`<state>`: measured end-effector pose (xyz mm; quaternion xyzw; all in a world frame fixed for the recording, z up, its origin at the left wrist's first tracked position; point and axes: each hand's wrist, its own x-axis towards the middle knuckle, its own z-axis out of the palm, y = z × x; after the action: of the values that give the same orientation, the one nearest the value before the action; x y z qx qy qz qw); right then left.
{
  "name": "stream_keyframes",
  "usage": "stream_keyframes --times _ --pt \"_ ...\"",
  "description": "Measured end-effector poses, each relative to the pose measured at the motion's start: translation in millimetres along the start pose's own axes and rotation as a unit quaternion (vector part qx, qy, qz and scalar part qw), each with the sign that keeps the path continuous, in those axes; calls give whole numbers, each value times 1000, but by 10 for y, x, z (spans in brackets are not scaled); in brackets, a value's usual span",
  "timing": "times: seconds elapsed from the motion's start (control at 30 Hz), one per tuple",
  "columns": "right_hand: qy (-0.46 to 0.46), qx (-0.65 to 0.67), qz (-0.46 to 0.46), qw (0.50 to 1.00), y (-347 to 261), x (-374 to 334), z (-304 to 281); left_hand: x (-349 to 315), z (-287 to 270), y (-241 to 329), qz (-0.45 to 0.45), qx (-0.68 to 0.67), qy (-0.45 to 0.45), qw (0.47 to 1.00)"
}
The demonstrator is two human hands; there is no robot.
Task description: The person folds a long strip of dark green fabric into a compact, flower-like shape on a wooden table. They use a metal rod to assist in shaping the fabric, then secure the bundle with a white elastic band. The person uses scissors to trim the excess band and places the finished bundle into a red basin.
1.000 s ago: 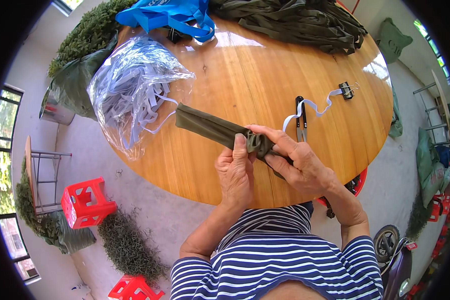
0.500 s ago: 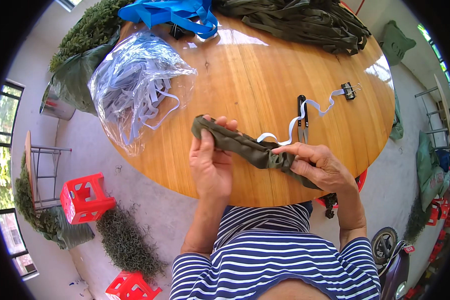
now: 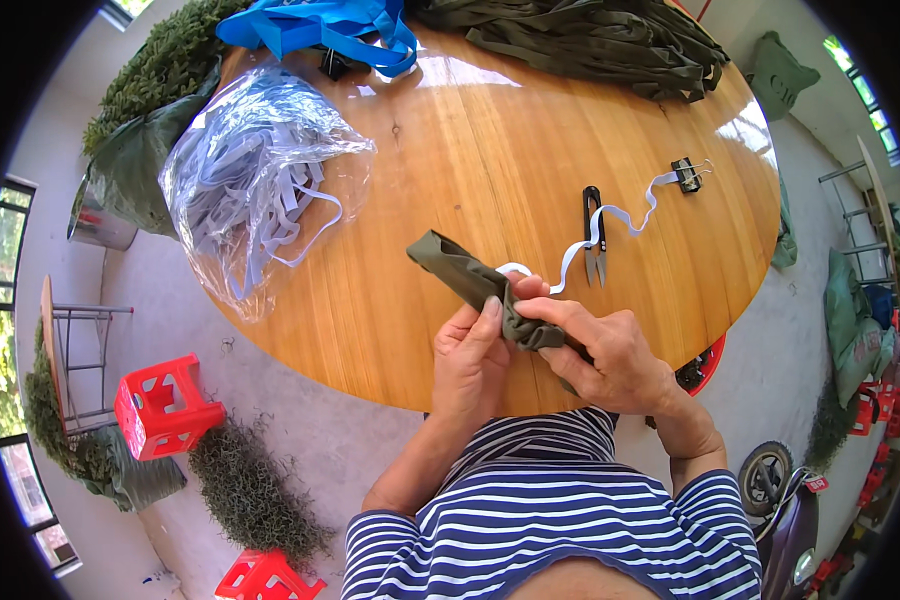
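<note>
Both hands grip a narrow olive-green fabric tube (image 3: 463, 275) above the near edge of the wooden table. My left hand (image 3: 472, 355) pinches it at the middle, thumb on top, while its far end sticks out beyond. Close beside it, my right hand (image 3: 610, 350) holds the bunched, gathered part between thumb and fingers. A white elastic band (image 3: 617, 212) runs from the fabric in wavy curves to a black binder clip (image 3: 686, 176) on the table. Between them lie black-handled thread snips (image 3: 594, 235), under part of the band. Where the band meets the fabric is partly hidden by my fingers.
A clear plastic bag (image 3: 260, 170) of white elastic strips lies on the left of the table (image 3: 450, 130). Blue straps (image 3: 320, 30) and a pile of olive fabric strips (image 3: 590, 45) lie along the far side. Red stools (image 3: 165, 405) stand on the floor at left.
My left hand has slid along the fabric from its far end toward my right hand. The fabric's gathered part is now bunched between both hands, and the right hand has shifted slightly left and nearer.
</note>
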<state>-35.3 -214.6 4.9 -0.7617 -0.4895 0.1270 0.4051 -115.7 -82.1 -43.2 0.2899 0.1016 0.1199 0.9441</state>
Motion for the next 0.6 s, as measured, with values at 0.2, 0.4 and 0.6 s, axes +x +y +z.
stream_keyframes --times 0.2,0.4,0.6 --pt "-27 -20 -20 999 -2 -148 -171 22 -67 335 3 -152 18 988" --pt "-14 -140 -12 990 -76 -256 -122 80 -97 151 55 -133 75 987" --pt "-6 -113 -16 993 -47 -222 52 19 -37 -32 21 -104 33 994"
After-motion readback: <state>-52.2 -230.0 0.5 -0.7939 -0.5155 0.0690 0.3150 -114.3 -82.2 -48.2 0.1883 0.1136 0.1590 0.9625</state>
